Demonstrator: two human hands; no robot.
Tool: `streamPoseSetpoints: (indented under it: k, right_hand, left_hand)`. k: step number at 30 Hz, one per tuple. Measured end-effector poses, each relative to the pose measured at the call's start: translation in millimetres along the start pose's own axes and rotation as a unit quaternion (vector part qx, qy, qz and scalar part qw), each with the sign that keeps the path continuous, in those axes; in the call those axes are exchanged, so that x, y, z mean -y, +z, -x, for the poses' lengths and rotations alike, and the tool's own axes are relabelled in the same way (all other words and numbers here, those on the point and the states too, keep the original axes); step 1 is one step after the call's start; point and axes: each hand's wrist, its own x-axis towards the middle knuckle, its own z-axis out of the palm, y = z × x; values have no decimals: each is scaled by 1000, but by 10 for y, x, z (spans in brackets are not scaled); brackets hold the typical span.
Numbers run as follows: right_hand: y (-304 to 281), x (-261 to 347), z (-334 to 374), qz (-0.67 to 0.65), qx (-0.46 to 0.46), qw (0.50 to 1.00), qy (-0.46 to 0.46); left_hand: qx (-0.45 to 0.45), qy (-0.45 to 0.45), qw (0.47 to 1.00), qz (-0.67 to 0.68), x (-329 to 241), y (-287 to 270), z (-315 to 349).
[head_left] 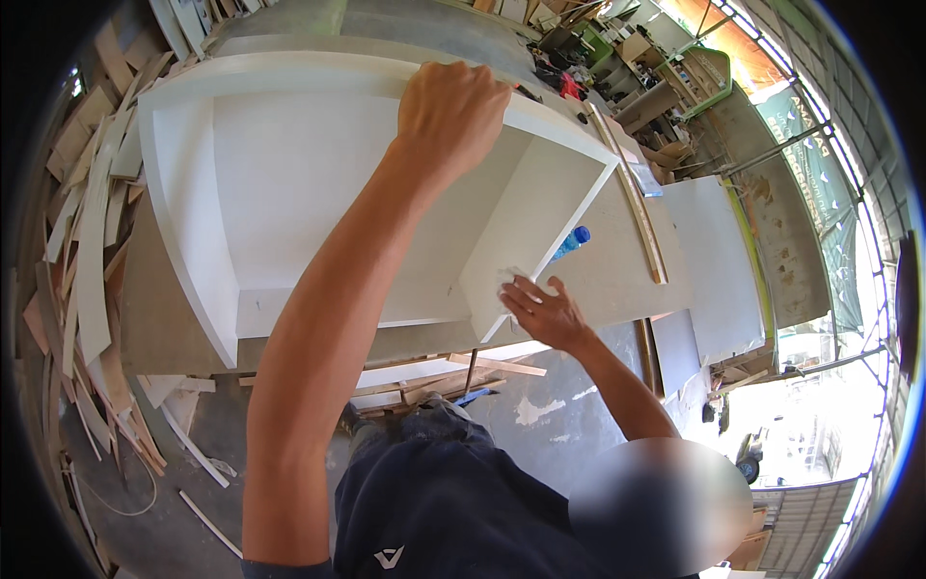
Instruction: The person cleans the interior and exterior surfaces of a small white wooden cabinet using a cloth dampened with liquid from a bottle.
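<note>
A white open-fronted cabinet box (318,183) lies on a brownish work table, its hollow side toward me. At its far rim, my left hand (451,116) is closed over the edge in a fist, and the fingertips are hidden behind the knuckles. My left forearm crosses in front of the box's interior. By the right side panel (502,232), near its lower front corner, my right hand (548,311) has its fingers bent slightly against the inner face. Under those fingertips shows a small whitish crumpled wad (509,280), partly covered; its material is unclear.
A blue plastic bottle (571,241) lies behind the right panel. A long wooden strip (632,198) rests on the table (612,270) farther right. Offcut boards (92,241) pile up at the left. Loose strips lie on the grey floor (212,502), and wood pieces sit under the table.
</note>
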Motion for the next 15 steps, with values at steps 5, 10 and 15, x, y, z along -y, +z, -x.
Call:
streamPoseSetpoints:
  k: [5, 10, 15]
  right_hand:
    - [-900, -1057, -583, 144, -134, 979, 50]
    - [-722, -934, -559, 140, -103, 982, 69]
    - [497, 398, 236, 36, 34, 998, -37]
  left_hand:
    - [10, -2, 1000, -5, 26, 20, 24]
    - [-12, -7, 1000, -25, 91, 1, 43]
    - [70, -16, 997, -33, -81, -78, -11]
